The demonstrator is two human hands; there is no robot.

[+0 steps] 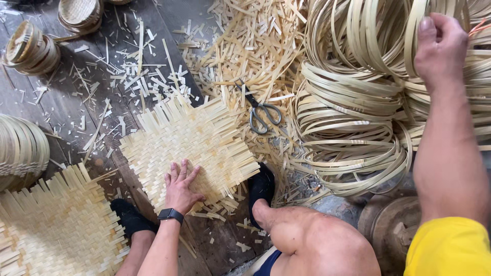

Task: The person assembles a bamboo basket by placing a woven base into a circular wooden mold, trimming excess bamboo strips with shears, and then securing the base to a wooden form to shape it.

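Your bare knee (312,240) and yellow sleeve (449,246) sit closest to the lens, bottom right. Left hand (180,188) lies flat, fingers spread, palm down on the woven mat (192,145); it grips nothing. That mat lies flat on the dark plank floor (66,102) between your two black shoes, roughly square, turned like a diamond with one corner toward your feet; loose strip ends stick out on every edge, no clear long axis. Right hand (441,45) is up at the top right, fingers curled closed around one hoop in the pile of bamboo hoops (353,128). Scissors (262,110) lie on the offcuts just right of the mat, handles toward you, blades pointing away. Second woven mat (56,230) sits bottom left. Stacked shallow baskets (28,46) stand top left, nested in each other, nothing else visible in them.
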